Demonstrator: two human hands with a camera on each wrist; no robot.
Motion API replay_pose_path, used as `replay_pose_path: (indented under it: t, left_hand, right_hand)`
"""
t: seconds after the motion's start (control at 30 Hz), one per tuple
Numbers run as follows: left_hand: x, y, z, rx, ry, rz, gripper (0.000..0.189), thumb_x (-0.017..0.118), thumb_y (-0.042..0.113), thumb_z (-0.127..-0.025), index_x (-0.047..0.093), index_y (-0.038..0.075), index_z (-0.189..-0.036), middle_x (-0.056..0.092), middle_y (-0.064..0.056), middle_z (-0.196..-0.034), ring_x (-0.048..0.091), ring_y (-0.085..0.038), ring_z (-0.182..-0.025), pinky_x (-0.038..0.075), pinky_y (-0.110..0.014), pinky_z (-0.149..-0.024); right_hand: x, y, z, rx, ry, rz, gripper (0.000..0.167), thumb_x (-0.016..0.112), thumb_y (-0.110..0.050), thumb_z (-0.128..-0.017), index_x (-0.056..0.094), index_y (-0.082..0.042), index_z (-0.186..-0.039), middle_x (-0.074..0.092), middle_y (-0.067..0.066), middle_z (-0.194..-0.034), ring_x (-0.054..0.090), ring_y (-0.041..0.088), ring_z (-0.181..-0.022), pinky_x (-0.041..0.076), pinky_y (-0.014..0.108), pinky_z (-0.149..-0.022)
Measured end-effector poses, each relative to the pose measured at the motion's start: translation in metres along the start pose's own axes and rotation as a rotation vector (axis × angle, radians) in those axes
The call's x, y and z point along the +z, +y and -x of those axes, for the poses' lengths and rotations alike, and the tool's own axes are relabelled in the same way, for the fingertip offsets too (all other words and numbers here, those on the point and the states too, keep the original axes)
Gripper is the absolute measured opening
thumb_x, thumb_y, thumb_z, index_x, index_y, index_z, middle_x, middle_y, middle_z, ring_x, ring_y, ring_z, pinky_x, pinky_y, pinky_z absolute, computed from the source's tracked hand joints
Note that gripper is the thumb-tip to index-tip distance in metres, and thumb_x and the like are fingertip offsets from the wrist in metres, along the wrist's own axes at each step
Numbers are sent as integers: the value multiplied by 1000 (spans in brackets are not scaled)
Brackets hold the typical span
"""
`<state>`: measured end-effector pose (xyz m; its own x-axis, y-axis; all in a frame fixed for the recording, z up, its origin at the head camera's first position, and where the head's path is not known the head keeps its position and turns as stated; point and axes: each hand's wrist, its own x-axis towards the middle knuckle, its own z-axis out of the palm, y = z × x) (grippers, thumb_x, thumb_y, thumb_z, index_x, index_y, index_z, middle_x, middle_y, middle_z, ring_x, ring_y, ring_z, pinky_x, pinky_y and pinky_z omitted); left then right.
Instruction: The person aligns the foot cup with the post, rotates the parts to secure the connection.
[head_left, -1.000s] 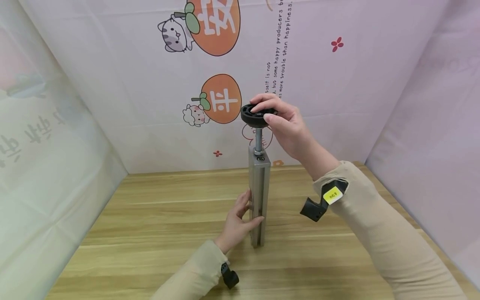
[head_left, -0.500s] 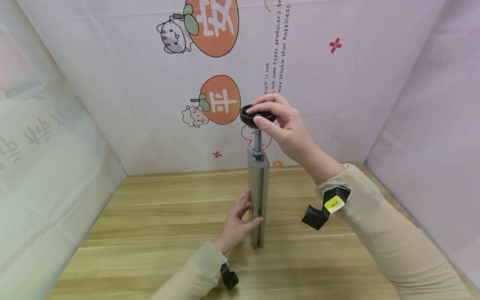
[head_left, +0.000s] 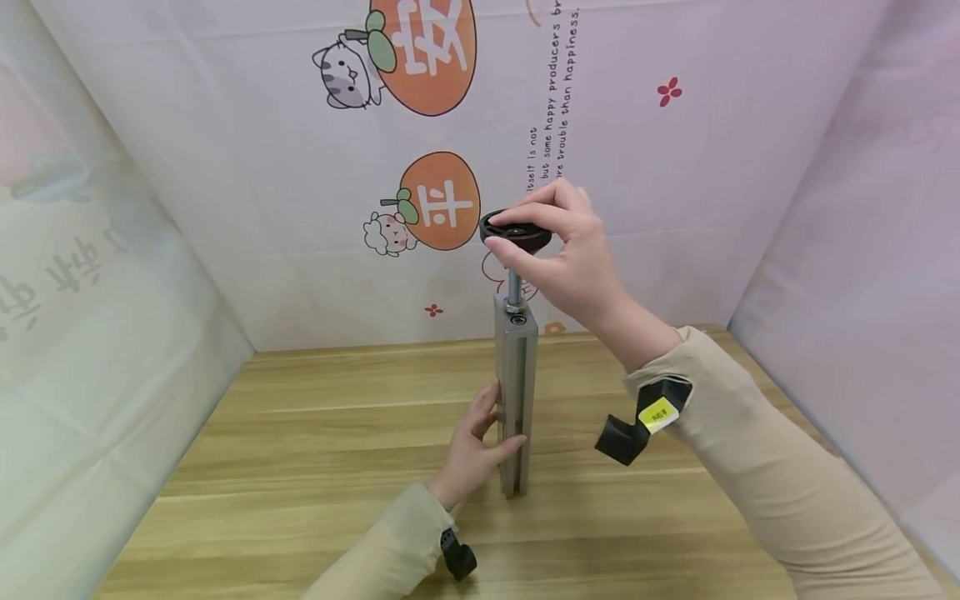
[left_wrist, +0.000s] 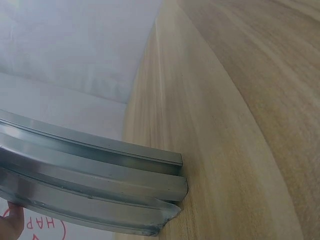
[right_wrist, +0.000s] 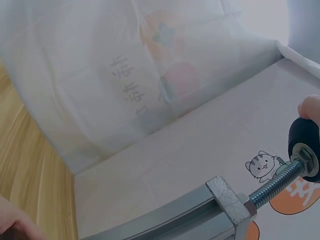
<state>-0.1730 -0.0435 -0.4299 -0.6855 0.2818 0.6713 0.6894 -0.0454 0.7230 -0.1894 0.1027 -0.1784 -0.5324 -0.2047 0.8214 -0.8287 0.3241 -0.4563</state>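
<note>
An aluminium profile [head_left: 516, 375] with grooved sides stands upright on the table in the head view. From its top end a threaded rod [head_left: 514, 287] rises to a round black levelling foot [head_left: 534, 237]. My right hand [head_left: 576, 258] holds that foot by its rim, thumb in front and fingers over the top and far side. Lower down, my left hand [head_left: 472, 450] grips the profile between thumb and fingers. The left wrist view shows the profile's lower end [left_wrist: 150, 195] against the wood. Rod threads [right_wrist: 275, 187] and a hex nut [right_wrist: 251, 208] show in the right wrist view.
The wooden table [head_left: 322, 442] runs back to a white printed cloth [head_left: 300, 275]. Cloth also hangs at the left [head_left: 90, 333] and right [head_left: 847, 250]. A black camera mount [head_left: 633, 425] sits on the right wrist, another mount [head_left: 458, 556] on the left.
My right thumb has slid leftward along the front of the foot's rim, and the hand has turned around it. The left hand and the profile stay in place.
</note>
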Motion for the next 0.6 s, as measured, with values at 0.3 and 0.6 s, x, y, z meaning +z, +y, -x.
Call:
replay_pose_path:
  t: [0.3, 0.6]
  left_hand:
    - [0, 2, 0, -102, 6, 16, 85, 68, -8, -81, 27, 23, -149, 36, -16, -142, 39, 0, -124, 42, -27, -100]
    - [0, 3, 0, -110, 1, 19, 87, 68, -8, -80, 27, 25, -149, 35, -17, -143, 38, 0, -124, 42, -24, -100]
  right_hand:
    - [5, -4, -2, -136, 91, 141, 21, 82, -14, -71, 76, -3, -88, 56, 14, -89, 39, 26, -90, 29, 31, -76]
    - [4, 1, 4, -225, 121, 170, 28, 83, -16, -71, 74, 0, -92, 55, 16, -90, 38, 31, -91, 30, 31, -78]
